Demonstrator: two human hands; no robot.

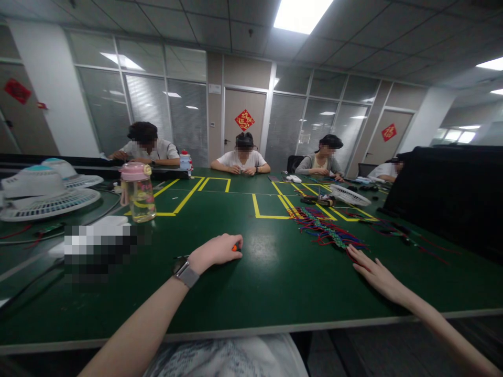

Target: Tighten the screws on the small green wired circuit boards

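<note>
My left hand [220, 248], with a watch on its wrist, rests on the green table [251, 293] with its fingers curled round a small orange and dark tool [236, 248], mostly hidden by the hand. A thin dark piece of it sticks out near the wrist. To the right, my right hand [369, 267] lies palm down with its fingers stretched out. Its fingertips are at the near end of a long row of small green circuit boards [324, 229] with red and blue wires.
A pink-lidded bottle [142, 196] and white fans [51, 191] stand at the left. Yellow tape [271, 217] marks the table. Another fan [349, 195] lies beyond the boards, and a black screen [448, 193] stands at the right. Several people sit across the table.
</note>
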